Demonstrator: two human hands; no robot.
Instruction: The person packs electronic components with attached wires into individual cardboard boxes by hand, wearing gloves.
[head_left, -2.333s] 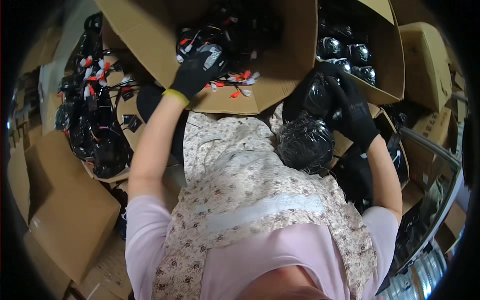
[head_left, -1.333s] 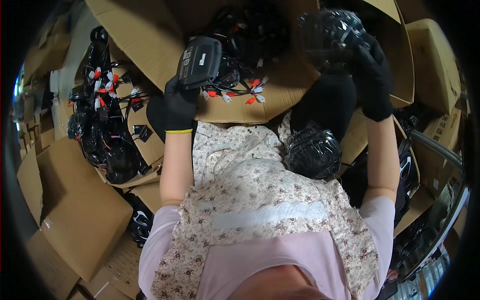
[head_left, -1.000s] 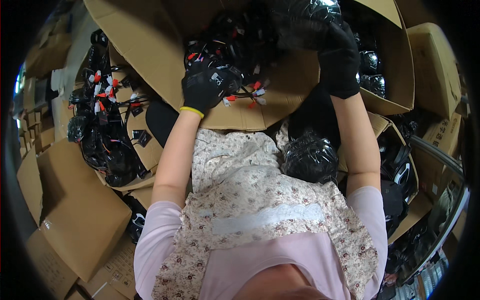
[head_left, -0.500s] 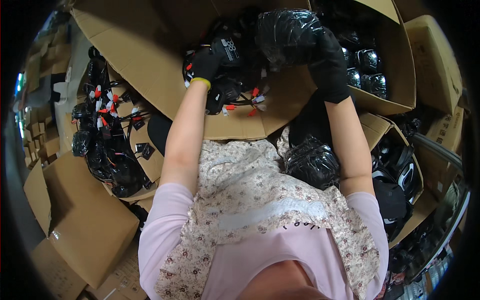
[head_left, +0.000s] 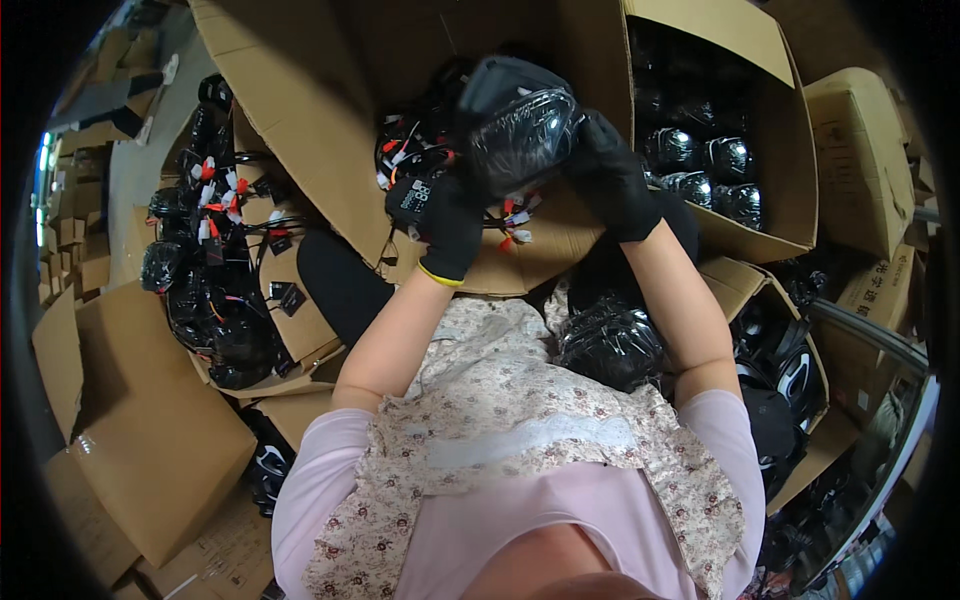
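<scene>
Both my hands wear black gloves and hold one black rounded unit (head_left: 525, 135) wrapped in clear film, above the large open carton. My right hand (head_left: 612, 185) grips its right side. My left hand (head_left: 455, 228), with a yellow cuff edge, is closed at its lower left; the unit partly hides those fingers. Beside the left hand lies a black box-shaped part (head_left: 408, 198) with pale printing. Cables with red and white connectors (head_left: 515, 222) spread over the cardboard beneath. Another film-wrapped black unit (head_left: 610, 345) rests on my lap.
An open carton (head_left: 785, 215) at the right holds several wrapped black units. At the left, more black units with connectors (head_left: 215, 200) lie on cardboard. A closed carton (head_left: 160, 420) stands lower left. A metal rail (head_left: 870, 335) crosses the right side. At upper left shows another person's leg (head_left: 125, 105).
The wrapped unit has moved left and slightly nearer, and has turned. My left hand has left the cabled parts and come to the unit; my right hand stays on it.
</scene>
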